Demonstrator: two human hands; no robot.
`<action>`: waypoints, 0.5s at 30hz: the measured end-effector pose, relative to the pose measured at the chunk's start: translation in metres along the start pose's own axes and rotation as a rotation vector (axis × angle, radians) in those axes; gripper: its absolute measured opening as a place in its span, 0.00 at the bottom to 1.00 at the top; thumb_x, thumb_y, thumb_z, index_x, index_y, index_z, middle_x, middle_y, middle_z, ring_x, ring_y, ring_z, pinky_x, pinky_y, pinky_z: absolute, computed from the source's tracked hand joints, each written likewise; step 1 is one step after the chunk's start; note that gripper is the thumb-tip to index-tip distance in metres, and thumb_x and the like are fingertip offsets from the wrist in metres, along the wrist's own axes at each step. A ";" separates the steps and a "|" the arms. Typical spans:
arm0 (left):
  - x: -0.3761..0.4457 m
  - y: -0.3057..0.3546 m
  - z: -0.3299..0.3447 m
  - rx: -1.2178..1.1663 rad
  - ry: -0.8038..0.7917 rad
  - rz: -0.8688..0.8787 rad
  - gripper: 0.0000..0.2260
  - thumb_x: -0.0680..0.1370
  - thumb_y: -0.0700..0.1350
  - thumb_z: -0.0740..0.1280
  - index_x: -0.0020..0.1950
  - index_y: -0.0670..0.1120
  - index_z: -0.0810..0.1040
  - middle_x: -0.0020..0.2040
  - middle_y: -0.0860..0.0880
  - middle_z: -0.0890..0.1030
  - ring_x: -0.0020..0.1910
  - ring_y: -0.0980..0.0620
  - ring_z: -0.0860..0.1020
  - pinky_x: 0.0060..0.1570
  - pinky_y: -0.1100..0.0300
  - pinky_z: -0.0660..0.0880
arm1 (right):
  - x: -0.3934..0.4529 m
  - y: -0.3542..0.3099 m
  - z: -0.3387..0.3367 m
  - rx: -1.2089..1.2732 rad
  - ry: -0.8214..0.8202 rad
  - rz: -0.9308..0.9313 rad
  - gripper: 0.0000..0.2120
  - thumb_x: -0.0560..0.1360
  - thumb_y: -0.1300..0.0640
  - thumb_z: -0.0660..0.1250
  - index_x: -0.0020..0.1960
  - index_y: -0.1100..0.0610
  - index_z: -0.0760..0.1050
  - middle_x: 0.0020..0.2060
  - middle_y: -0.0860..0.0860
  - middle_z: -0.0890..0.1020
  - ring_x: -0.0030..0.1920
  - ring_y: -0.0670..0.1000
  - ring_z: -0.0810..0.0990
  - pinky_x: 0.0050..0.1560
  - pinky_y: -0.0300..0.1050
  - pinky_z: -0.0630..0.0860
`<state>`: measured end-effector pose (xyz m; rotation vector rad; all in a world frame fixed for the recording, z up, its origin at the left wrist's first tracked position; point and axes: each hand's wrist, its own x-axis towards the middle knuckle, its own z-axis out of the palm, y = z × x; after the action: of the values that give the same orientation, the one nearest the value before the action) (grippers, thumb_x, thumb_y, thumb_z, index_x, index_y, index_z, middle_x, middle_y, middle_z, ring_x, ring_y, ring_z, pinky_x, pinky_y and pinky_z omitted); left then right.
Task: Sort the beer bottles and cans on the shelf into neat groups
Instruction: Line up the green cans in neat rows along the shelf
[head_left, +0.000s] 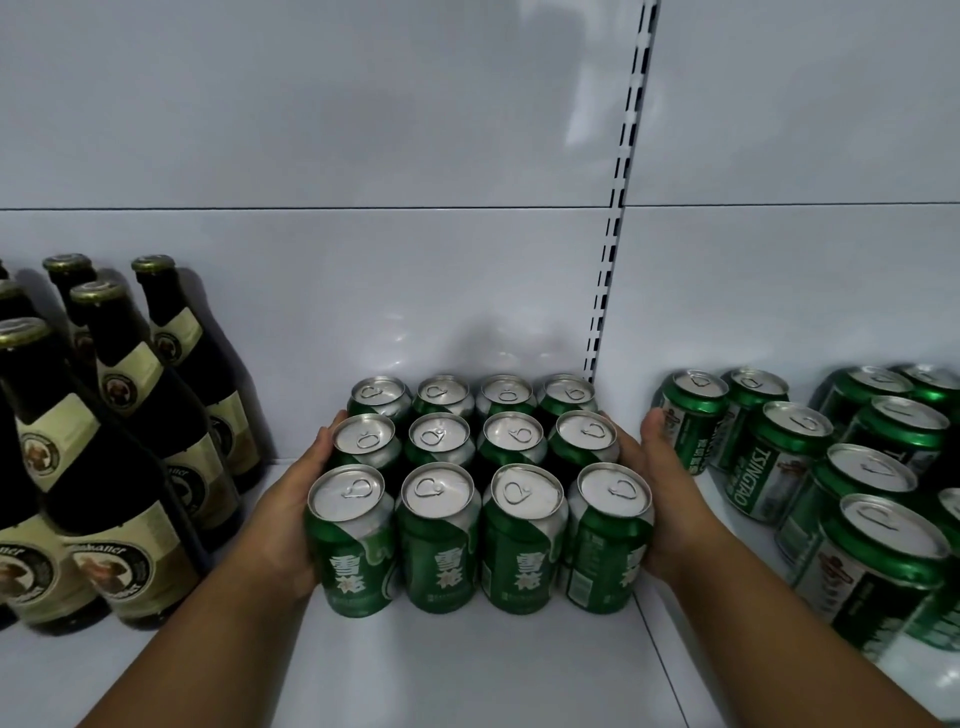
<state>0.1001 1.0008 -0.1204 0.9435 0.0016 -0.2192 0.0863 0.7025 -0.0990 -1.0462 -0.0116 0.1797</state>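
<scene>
Several green cans with silver tops (440, 496) stand in a tight block of three rows on the white shelf (467, 665). My left hand (291, 499) presses flat against the block's left side, fingers straight along the cans. My right hand (660, 493) presses flat against the right side in the same way. Dark brown bottles with cream labels (130, 415) stand grouped at the left. Green Tsingtao cans (810, 467) stand grouped at the right.
The white back panel (415, 286) rises right behind the can block. A slotted upright (613, 234) divides the back wall. Bare shelf gaps lie between the block and each neighbouring group, and in front of the block.
</scene>
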 end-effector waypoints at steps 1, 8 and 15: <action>0.000 0.000 0.001 -0.001 0.010 -0.001 0.45 0.60 0.63 0.80 0.73 0.50 0.71 0.69 0.41 0.75 0.69 0.39 0.73 0.64 0.44 0.72 | -0.001 0.000 0.001 0.006 -0.003 0.001 0.35 0.74 0.32 0.48 0.70 0.51 0.72 0.61 0.55 0.82 0.60 0.57 0.81 0.57 0.54 0.80; -0.011 0.002 0.014 -0.018 0.158 0.145 0.29 0.70 0.58 0.72 0.69 0.50 0.76 0.66 0.43 0.79 0.64 0.43 0.77 0.65 0.45 0.71 | -0.003 -0.001 0.000 -0.070 0.106 -0.042 0.42 0.67 0.27 0.54 0.73 0.51 0.68 0.65 0.55 0.79 0.65 0.58 0.77 0.69 0.60 0.68; -0.055 0.003 0.025 0.493 0.514 0.525 0.12 0.84 0.49 0.56 0.60 0.52 0.78 0.56 0.55 0.83 0.54 0.60 0.81 0.57 0.57 0.74 | -0.031 0.016 -0.009 -0.389 0.349 -0.237 0.20 0.78 0.35 0.57 0.58 0.46 0.76 0.56 0.47 0.83 0.57 0.45 0.80 0.58 0.46 0.74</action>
<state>0.0449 0.9923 -0.0979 1.4322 0.1781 0.5360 0.0540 0.6979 -0.1149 -1.4422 0.1496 -0.2316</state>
